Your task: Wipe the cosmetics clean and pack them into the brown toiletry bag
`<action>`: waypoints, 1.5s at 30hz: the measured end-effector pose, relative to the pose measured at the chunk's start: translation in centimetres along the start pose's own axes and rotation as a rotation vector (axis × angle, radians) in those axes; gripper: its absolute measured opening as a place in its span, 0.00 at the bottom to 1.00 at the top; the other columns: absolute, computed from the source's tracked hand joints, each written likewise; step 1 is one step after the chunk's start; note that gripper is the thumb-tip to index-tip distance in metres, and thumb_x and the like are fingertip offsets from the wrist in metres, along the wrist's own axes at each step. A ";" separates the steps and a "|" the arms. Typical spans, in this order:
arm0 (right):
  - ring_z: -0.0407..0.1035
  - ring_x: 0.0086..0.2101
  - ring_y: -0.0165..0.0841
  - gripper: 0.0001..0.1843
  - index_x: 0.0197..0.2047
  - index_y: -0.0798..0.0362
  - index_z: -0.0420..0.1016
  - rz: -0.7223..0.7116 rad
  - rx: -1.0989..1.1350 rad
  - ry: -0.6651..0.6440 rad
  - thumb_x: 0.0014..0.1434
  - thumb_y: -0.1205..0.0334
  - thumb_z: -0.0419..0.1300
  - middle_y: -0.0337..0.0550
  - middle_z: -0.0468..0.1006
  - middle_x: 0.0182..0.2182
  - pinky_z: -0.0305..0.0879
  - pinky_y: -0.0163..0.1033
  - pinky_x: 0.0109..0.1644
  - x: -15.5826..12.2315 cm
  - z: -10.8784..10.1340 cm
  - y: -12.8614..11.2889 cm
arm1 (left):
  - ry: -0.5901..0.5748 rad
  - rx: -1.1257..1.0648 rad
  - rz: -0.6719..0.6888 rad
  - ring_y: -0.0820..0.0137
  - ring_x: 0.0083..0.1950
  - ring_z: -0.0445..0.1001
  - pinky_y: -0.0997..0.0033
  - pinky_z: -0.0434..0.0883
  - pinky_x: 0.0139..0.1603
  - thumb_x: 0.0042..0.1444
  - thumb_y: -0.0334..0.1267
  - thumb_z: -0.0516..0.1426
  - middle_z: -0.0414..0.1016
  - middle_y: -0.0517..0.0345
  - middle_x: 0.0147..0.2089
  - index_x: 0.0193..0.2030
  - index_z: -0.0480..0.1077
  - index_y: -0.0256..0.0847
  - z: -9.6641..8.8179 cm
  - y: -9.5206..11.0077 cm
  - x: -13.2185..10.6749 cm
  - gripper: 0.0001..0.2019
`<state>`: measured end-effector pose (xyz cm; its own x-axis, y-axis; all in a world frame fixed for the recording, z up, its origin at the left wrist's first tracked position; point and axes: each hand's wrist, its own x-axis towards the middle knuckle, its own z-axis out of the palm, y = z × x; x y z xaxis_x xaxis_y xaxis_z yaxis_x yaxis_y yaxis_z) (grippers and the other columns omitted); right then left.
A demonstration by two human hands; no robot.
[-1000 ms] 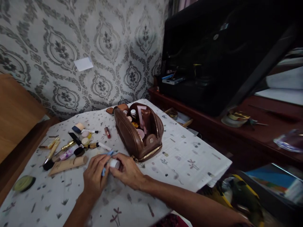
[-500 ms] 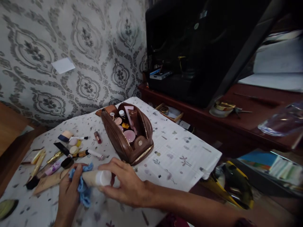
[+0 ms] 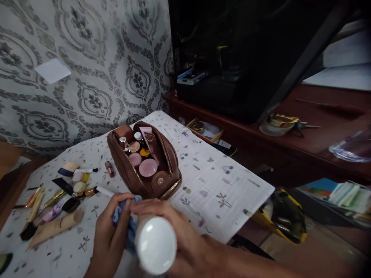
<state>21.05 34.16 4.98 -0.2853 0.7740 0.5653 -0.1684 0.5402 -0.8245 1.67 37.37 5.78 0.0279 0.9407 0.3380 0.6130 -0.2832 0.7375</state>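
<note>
My right hand (image 3: pixel 189 241) is wrapped round a bottle with a round white cap (image 3: pixel 157 245), its cap end turned up towards me. Bunched in the fingers of my left hand (image 3: pixel 108 235) is a blue cloth (image 3: pixel 131 229), pressed against the bottle's far side. Most of the bottle's body is hidden by the cap and my hands. Just beyond them an open brown cosmetic bag (image 3: pixel 120 166) holds a pink round compact (image 3: pixel 148 167), small bottles and a tube. A beige squeeze tube (image 3: pixel 56 228) lies to the left of my left hand.
Brushes, a lip gloss (image 3: pixel 109 169), a sponge (image 3: pixel 68 168) and other make-up lie on the left of the patterned tablecloth (image 3: pixel 208 189). A black television (image 3: pixel 226 58) stands on a dark red cabinet. A yellow-and-black bag (image 3: pixel 282 216) sits below the table's right edge.
The bottle has moved right and nearer to me, and its cap has swung up to face me. Both hands moved right with the cloth. The view has shifted slightly too.
</note>
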 end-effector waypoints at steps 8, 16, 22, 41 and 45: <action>0.72 0.33 0.33 0.18 0.48 0.46 0.73 0.374 -0.113 0.165 0.66 0.43 0.55 0.41 0.76 0.34 0.69 0.36 0.31 1.6 -7.9 -2.9 | -0.075 0.663 0.756 0.70 0.33 0.73 0.72 0.68 0.32 0.67 0.36 0.50 0.73 0.52 0.41 0.65 0.65 0.46 -1.5 1.2 4.1 0.20; 0.70 0.30 0.32 0.19 0.47 0.51 0.73 0.277 -0.844 -0.117 0.55 0.52 0.68 0.38 0.76 0.30 0.59 0.33 0.29 9.5 -9.4 -5.2 | -0.059 0.726 0.771 0.71 0.37 0.72 0.74 0.66 0.35 0.67 0.31 0.52 0.69 0.53 0.42 0.61 0.66 0.40 -1.6 0.9 3.4 0.17; 0.75 0.40 0.42 0.06 0.39 0.53 0.76 0.015 -1.168 -0.376 0.56 0.64 0.66 0.44 0.79 0.36 0.66 0.39 0.37 14.3 -6.6 -4.2 | -0.033 0.676 0.775 0.72 0.38 0.70 0.75 0.65 0.35 0.67 0.29 0.51 0.67 0.53 0.43 0.59 0.66 0.38 -1.1 0.7 3.3 0.15; 0.75 0.47 0.47 0.08 0.41 0.60 0.79 0.030 -1.379 -0.798 0.57 0.72 0.63 0.55 0.82 0.43 0.69 0.44 0.45 17.8 -2.7 -0.7 | 0.012 0.647 0.764 0.72 0.36 0.69 0.75 0.61 0.29 0.68 0.31 0.50 0.68 0.53 0.42 0.61 0.64 0.38 -1.1 -0.1 2.8 0.16; 0.75 0.47 0.45 0.10 0.43 0.61 0.78 0.058 -1.339 -0.873 0.60 0.75 0.57 0.55 0.81 0.42 0.70 0.46 0.47 18.3 -1.7 0.6 | 0.024 0.663 0.778 0.73 0.35 0.69 0.76 0.60 0.28 0.68 0.31 0.51 0.69 0.53 0.42 0.61 0.65 0.37 -1.2 -0.2 2.8 0.16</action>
<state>17.36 49.21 14.81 -0.7680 0.6393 -0.0387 0.6383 0.7689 0.0365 0.72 39.85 7.30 0.5934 0.5341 0.6022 0.7456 -0.6466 -0.1613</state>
